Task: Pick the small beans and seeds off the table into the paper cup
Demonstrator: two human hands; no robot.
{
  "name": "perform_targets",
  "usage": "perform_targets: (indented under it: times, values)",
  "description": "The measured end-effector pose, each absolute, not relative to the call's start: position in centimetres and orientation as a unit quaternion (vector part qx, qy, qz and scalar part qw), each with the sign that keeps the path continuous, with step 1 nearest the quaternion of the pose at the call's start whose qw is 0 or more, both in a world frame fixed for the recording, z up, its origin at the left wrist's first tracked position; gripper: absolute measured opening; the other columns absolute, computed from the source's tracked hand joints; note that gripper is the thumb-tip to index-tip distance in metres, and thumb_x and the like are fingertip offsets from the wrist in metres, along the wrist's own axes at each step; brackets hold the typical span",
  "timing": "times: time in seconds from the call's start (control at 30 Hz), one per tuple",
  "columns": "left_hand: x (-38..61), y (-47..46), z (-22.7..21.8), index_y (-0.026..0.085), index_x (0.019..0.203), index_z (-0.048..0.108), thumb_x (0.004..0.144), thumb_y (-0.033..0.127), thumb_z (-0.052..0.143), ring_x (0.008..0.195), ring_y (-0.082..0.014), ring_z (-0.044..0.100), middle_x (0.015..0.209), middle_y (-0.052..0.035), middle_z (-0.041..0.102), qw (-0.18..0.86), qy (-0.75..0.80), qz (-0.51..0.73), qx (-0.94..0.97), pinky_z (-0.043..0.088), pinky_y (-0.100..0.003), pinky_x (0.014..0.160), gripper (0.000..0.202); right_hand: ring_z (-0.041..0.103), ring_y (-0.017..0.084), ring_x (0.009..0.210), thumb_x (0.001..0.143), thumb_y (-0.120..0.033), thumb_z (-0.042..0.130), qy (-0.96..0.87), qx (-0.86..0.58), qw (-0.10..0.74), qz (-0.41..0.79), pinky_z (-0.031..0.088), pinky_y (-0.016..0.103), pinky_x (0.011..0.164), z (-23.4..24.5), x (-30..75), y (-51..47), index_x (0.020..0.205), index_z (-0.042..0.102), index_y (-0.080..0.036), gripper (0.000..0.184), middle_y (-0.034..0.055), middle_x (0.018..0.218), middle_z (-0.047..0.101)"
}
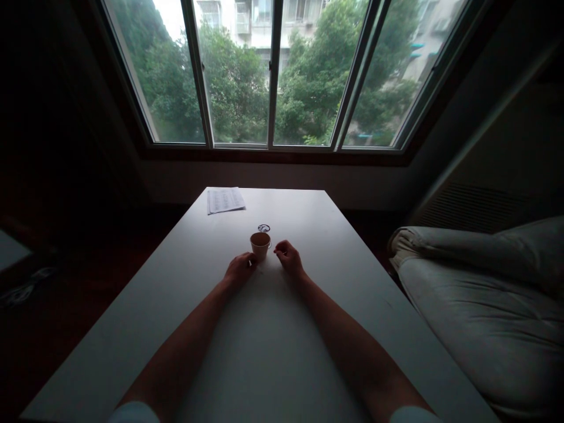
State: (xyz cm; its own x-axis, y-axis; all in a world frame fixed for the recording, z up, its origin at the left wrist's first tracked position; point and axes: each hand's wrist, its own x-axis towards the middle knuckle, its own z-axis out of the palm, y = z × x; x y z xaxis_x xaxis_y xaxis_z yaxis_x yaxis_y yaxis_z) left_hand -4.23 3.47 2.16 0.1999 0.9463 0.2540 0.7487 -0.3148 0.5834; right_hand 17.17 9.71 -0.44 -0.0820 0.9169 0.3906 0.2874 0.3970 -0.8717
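Observation:
A paper cup (259,245) with a small loop handle on its right stands upright on the white table (264,341), its inside brownish and shadowed. At its lower left side is my left hand (241,267), fingers curled in and fingertips against or very close to the cup wall; whether they pinch anything is hidden. My right hand (288,257) is just right of the handle, apart from the cup. Its thumb and fingers are pinched together, and anything between them is too small to name. Just behind the cup lies a dark, thin ring-shaped thing (264,228).
Printed paper sheets (225,200) lie at the table's far left corner. Beyond the far edge is a wall with a wide sliding window (271,76). A pale cushioned seat (480,305) stands along the right side. The floor at left is dark.

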Motion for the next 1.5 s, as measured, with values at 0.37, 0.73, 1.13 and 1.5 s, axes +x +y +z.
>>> perform_targets:
  times: [0.37,0.73,1.13,1.5]
  values:
    - [-4.5,3.6,1.6,0.021,0.095,0.070,0.085,0.025,0.057,0.074,-0.0141,0.057,0.091,-0.0037,0.068,0.172,0.554,0.293,0.760,0.043,-0.025,0.068,0.017,0.060,0.017,0.072,0.080,-0.032,0.054,-0.635,-0.460,0.554,0.280,0.048,0.028,0.069,2.0,15.8,8.3,0.088,0.060,-0.021,0.015,0.0028,0.081,0.067]
    - [-4.4,3.9,1.2,0.020,0.099,0.070,0.084,0.022,0.058,0.073,-0.0136,0.057,0.090,-0.0032,0.068,0.175,0.564,0.288,0.754,0.041,-0.024,0.068,0.020,0.063,0.018,0.072,0.076,-0.031,0.058,-0.569,-0.392,0.594,0.412,0.046,0.025,0.056,3.8,14.3,7.9,0.090,0.059,-0.019,0.019,0.0029,0.079,0.068]
    - [-4.5,3.9,0.9,0.020,0.098,0.070,0.085,0.024,0.057,0.072,-0.0133,0.056,0.090,-0.0030,0.068,0.173,0.557,0.292,0.758,0.040,-0.024,0.068,0.019,0.063,0.014,0.070,0.070,-0.027,0.060,-0.535,-0.360,0.563,0.517,0.050,0.026,0.062,5.5,13.7,7.7,0.094,0.064,-0.018,0.025,0.0027,0.085,0.071]
    - [-4.4,4.0,0.8,0.019,0.096,0.070,0.085,0.025,0.058,0.071,-0.0134,0.057,0.088,-0.0039,0.069,0.176,0.555,0.315,0.750,0.041,-0.024,0.068,0.018,0.061,0.014,0.066,0.071,-0.024,0.054,-0.550,-0.375,0.571,0.479,0.047,0.025,0.059,5.0,14.0,7.9,0.092,0.065,-0.017,0.024,0.0027,0.082,0.069]
